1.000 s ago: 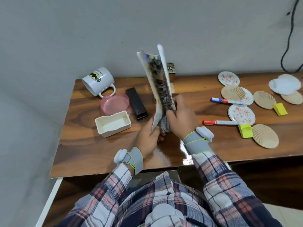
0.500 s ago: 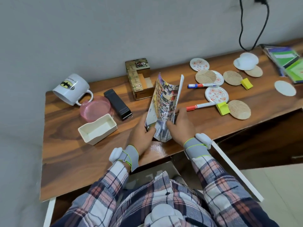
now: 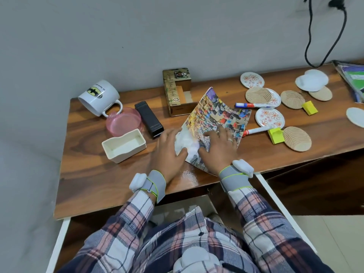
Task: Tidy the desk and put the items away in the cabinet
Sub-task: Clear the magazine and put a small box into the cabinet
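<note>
A glossy magazine (image 3: 220, 117) with a colourful cover lies closed and slightly bowed on the wooden desk (image 3: 94, 174), in front of me. My left hand (image 3: 169, 152) rests flat on its near left corner, fingers spread. My right hand (image 3: 218, 148) presses flat on the cover's near part, a ring on one finger. Neither hand curls round the magazine.
To the left lie a tipped white mug (image 3: 99, 96), a pink dish (image 3: 123, 122), a black case (image 3: 148, 119) and a white tray (image 3: 124, 145). A wooden box (image 3: 176, 89) stands behind. Two markers (image 3: 254, 105), several coasters (image 3: 296, 140), yellow blocks (image 3: 275, 134) and books (image 3: 352, 75) lie at right.
The magazine, held upright in both hands a second ago, now lies flat on the desk under my spread hands. My view has swung to the right.
</note>
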Demonstrator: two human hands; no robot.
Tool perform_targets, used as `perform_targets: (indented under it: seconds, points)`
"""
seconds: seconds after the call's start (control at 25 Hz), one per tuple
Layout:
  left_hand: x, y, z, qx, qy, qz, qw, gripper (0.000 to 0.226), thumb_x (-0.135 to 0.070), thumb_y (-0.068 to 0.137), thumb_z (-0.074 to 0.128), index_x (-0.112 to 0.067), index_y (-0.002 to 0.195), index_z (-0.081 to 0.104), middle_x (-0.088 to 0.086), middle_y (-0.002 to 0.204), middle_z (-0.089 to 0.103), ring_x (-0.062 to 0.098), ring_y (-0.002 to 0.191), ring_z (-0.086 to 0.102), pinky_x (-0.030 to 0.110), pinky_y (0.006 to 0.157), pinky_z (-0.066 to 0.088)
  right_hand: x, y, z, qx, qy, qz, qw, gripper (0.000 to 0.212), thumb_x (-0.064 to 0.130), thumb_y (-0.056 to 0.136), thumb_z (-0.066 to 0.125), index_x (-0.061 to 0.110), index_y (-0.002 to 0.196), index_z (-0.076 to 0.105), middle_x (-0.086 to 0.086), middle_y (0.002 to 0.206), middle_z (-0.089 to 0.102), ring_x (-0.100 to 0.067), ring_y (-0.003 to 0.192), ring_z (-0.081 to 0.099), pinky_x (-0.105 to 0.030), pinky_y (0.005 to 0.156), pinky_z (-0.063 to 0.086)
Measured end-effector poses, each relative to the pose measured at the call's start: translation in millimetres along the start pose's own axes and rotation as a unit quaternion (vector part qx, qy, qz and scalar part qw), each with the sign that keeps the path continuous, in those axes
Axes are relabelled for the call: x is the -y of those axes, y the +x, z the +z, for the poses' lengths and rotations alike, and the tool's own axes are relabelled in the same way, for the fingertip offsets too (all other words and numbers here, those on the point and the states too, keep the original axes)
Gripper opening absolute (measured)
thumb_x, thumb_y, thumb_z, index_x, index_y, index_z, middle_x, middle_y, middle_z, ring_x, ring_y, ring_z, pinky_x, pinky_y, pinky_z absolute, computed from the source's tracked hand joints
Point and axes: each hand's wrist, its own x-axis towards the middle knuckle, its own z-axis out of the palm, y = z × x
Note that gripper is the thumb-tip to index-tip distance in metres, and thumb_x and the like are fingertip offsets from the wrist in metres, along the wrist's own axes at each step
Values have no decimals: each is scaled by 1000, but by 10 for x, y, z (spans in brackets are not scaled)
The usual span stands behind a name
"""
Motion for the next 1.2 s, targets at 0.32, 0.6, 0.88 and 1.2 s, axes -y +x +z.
perform_targets:
  seconds: [0.32, 0.6, 0.88, 1.2]
  points:
    - [-143, 26, 61, -31, 25, -50, 998, 57, -25, 88, 62, -28, 142, 43, -1, 140, 42, 22, 131, 40, 44, 106, 39, 137, 210, -87, 29, 68, -92, 993, 43, 37, 91, 57, 22, 130, 52, -4, 151, 37, -27, 146, 18, -47, 115, 24]
    - [-129, -38, -58, -127, -6, -130, 983, 63, -11, 83, 59, -21, 142, 40, 3, 142, 36, 29, 122, 50, 46, 94, 49, 510, 379, -13, 69, 143, -208, 965, 38, 36, 89, 61, 20, 124, 55, -4, 129, 53, -30, 121, 48, -38, 97, 40]
    - [-61, 23, -108, -48, -112, -227, 966, 105, -19, 84, 66, -28, 155, -12, 2, 158, 32, 24, 137, 44, 44, 109, 41, 949, 631, 193, 123, 142, -209, 960, 50, 39, 92, 57, 28, 139, 44, 0, 144, 47, -28, 122, 53, -31, 88, 41]
    - [55, 179, -239, -24, -97, -204, 974, 101, -8, 86, 61, -19, 156, -11, -2, 165, 4, 16, 148, 18, 14, 105, 18, 1190, 794, 359, 142, 129, -106, 976, 50, 42, 93, 53, 28, 141, 44, -9, 129, 58, -32, 114, 57, -34, 90, 45]
